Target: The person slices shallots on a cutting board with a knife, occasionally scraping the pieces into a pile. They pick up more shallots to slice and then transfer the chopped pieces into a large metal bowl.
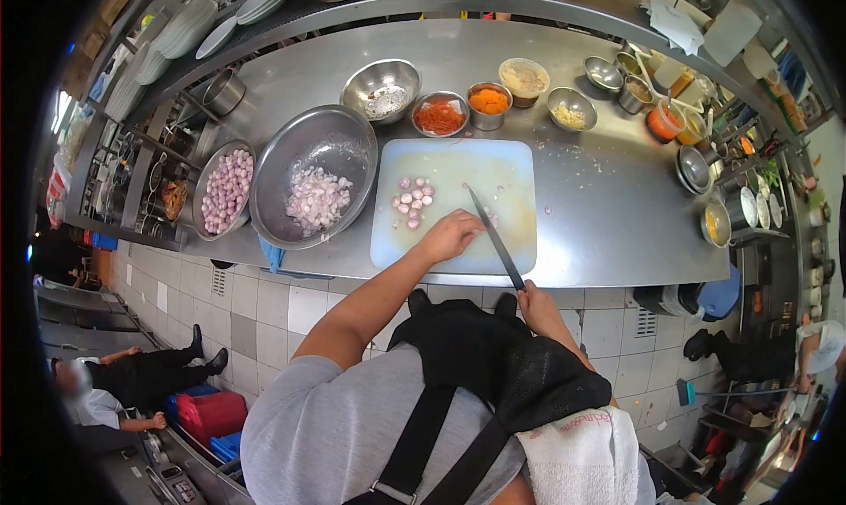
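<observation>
My right hand (538, 308) grips the handle of a long kitchen knife (494, 237), whose blade slants up and left over a pale cutting board (401, 251). Beside the blade, my left hand (453, 235) rests on the board with its fingers curled together; whatever they hold, if anything, is hidden. A cluster of peeled shallots (411, 202) lies on the board's left half. A few small shallot bits are scattered right of the blade. Left of the board, a large steel bowl (271, 172) contains chopped shallots (318, 200).
A smaller bowl of whole shallots (226, 190) stands at the far left. Behind the board are bowls of red strips (440, 115), orange pieces (488, 100) and yellowish bits (571, 115). Sauce containers (664, 121) line the right side. Other people are at both edges.
</observation>
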Available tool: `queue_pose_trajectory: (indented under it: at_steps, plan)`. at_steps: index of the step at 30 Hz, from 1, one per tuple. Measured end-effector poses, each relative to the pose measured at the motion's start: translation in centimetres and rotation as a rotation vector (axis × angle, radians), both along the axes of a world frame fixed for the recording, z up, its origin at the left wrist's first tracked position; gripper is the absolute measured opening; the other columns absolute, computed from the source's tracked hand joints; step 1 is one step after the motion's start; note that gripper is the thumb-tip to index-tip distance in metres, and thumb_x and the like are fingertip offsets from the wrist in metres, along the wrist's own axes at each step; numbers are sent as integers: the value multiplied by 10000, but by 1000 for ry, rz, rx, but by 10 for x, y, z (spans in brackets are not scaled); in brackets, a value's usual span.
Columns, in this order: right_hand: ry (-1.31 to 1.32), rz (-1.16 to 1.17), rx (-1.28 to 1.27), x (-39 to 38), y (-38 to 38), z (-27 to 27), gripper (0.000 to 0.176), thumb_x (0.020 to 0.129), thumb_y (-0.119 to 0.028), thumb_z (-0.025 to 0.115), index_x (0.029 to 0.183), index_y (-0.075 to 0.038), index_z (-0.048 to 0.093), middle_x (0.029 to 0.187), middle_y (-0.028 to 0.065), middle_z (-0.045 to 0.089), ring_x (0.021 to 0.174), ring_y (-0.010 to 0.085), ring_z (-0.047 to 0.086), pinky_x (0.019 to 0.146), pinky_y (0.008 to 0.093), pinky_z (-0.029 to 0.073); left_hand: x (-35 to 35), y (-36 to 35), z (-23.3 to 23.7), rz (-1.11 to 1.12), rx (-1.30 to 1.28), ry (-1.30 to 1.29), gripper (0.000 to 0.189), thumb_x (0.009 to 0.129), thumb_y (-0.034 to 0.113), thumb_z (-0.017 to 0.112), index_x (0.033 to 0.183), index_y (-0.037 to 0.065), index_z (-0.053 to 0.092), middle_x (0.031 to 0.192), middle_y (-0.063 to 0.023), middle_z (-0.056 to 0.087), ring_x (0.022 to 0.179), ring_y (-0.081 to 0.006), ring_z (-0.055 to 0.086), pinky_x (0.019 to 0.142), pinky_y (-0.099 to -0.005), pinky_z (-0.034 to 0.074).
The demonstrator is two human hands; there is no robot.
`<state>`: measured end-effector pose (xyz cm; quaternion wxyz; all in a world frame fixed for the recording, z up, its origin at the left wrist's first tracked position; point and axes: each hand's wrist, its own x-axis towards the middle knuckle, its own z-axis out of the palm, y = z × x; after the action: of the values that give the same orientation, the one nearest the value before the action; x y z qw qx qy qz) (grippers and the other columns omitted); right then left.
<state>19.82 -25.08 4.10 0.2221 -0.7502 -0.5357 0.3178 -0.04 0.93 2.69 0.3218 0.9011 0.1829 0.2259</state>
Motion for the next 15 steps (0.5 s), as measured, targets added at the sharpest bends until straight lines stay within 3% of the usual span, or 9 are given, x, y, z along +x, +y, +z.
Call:
queue_pose_trajectory:
  at_steps: [7,12,15]
  plan:
    - [-66,-26,-90,-6,-2,1,272,1107,-232,550,1214,16,578,879,361,714,865,589,685,797,676,530,-10,-7,10,75,2,-96,261,878,4,801,1132,60,769,1172,-115,747,1122,-341,704,1000,-438,585]
    - [-179,5,-148,-14,-3,35,278,1105,-251,549,1246,-14,585,897,342,734,871,565,710,798,671,544,-7,3,1,-41,42,27,103,935,57,750,1027,20,777,1118,-104,732,1045,-338,721,915,-432,604]
    - [-246,4,-165,-21,-11,54,288,1106,-263,541,1274,-34,590,904,326,743,880,548,724,799,667,549,-8,4,5,-61,78,46,99,943,75,746,1013,14,778,1109,-104,736,1044,-339,720,919,-435,602]
